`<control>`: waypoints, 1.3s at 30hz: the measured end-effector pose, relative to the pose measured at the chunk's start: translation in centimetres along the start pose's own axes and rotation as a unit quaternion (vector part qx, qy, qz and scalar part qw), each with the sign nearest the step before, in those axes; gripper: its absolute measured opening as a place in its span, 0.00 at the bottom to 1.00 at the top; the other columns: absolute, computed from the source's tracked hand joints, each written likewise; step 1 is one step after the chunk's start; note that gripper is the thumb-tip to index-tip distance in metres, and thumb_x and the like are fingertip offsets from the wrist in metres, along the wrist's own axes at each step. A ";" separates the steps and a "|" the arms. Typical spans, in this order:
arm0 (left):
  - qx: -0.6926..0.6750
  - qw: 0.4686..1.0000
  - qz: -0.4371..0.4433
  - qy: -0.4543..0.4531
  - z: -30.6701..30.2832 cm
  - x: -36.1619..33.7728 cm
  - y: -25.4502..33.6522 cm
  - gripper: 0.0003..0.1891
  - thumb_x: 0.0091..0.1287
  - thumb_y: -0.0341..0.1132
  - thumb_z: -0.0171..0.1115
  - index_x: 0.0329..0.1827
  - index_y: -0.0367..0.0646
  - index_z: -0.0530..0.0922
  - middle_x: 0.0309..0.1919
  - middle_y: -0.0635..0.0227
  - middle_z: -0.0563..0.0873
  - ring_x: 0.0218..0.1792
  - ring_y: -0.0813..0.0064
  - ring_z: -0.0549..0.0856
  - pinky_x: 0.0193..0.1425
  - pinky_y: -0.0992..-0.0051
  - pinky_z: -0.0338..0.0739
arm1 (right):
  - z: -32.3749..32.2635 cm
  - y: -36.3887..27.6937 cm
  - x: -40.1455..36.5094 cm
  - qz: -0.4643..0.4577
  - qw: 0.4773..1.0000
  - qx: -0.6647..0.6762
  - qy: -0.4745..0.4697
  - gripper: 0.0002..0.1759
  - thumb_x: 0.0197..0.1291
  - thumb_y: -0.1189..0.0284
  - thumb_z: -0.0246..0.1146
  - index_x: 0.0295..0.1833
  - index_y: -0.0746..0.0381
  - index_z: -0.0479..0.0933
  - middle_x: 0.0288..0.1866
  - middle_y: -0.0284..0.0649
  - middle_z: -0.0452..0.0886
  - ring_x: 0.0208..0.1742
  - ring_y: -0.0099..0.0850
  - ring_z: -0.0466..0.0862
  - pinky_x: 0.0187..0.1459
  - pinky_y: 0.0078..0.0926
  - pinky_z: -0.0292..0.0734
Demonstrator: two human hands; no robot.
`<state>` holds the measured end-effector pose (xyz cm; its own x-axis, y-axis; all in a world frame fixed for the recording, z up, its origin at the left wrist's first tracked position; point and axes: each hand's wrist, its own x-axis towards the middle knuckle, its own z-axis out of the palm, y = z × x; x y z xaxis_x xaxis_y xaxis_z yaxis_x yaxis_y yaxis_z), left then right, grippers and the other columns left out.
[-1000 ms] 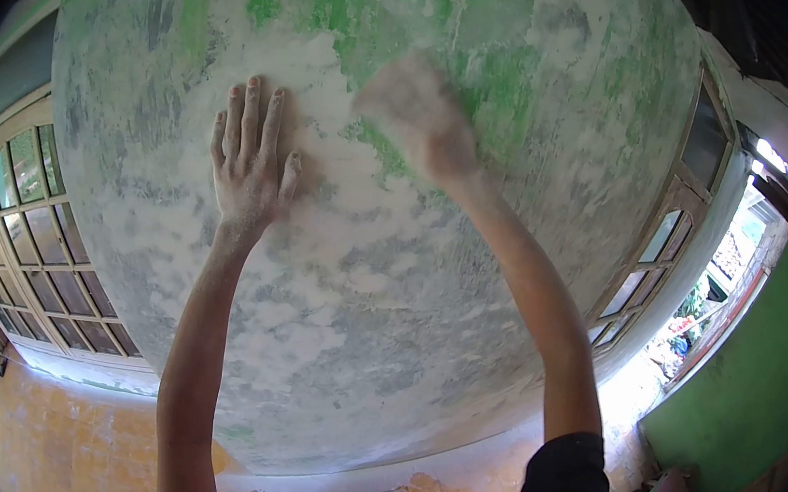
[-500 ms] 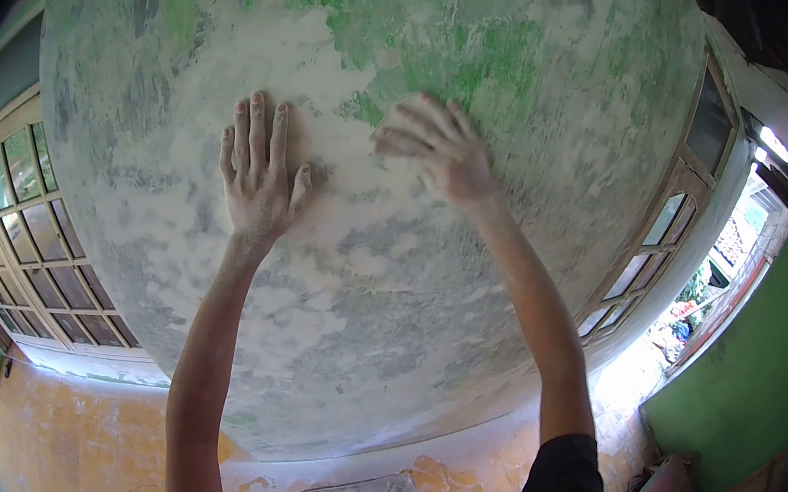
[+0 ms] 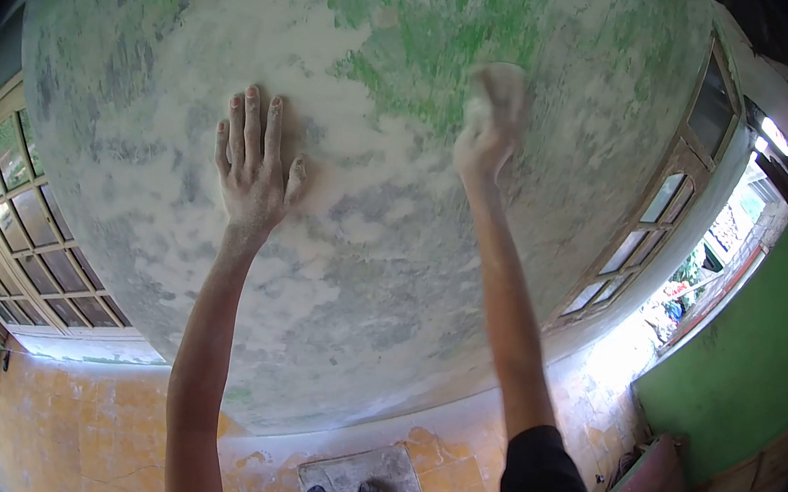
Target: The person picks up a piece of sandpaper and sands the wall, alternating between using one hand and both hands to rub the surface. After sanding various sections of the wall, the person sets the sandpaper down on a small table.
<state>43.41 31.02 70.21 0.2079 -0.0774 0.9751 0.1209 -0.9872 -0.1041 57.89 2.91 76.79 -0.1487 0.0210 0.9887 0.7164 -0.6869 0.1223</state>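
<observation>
A curved-looking wall (image 3: pixel 310 304), mottled white and grey with green paint patches (image 3: pixel 426 46), fills the middle of the view. My left hand (image 3: pixel 254 167) lies flat against it with the fingers stretched out and the thumb apart. White dust coats both hands. Up and to the right, at the lower edge of the green patch, my right hand (image 3: pixel 492 131) is against the wall, smeared by motion. Its fingers look bent over something pale and thin, which is too blurred to name.
Paned wooden windows (image 3: pixel 32 224) flank the wall at left, with another window frame (image 3: pixel 645 221) at right. Beyond it is a bright opening and a green wall (image 3: pixel 732 353). Below lie yellow floor tiles (image 3: pixel 102 417) and a grey slab (image 3: pixel 359 470) by my feet.
My right hand has swept right and slightly up across the wall, turning so its fingers point upward. My left hand stays flat in place. The view has shifted a little.
</observation>
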 end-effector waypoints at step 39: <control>0.051 0.989 0.121 0.061 -3.7 18.2 -2.9 0.37 0.72 0.52 0.52 0.83 0.52 0.59 0.84 0.52 0.52 0.84 0.52 0.48 0.85 0.50 0.42 | 2.3 -0.1 -2.3 0.106 0.985 -0.092 0.099 0.18 0.69 0.73 0.60 0.59 0.44 0.85 0.81 0.30 0.67 0.82 0.45 0.63 0.81 0.47 0.54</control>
<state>43.25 31.94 88.99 0.1251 -0.3322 0.9349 0.1797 -0.9191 -0.3506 59.74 4.62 74.72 -0.1535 -0.2668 0.9514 0.6120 -0.7816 -0.1205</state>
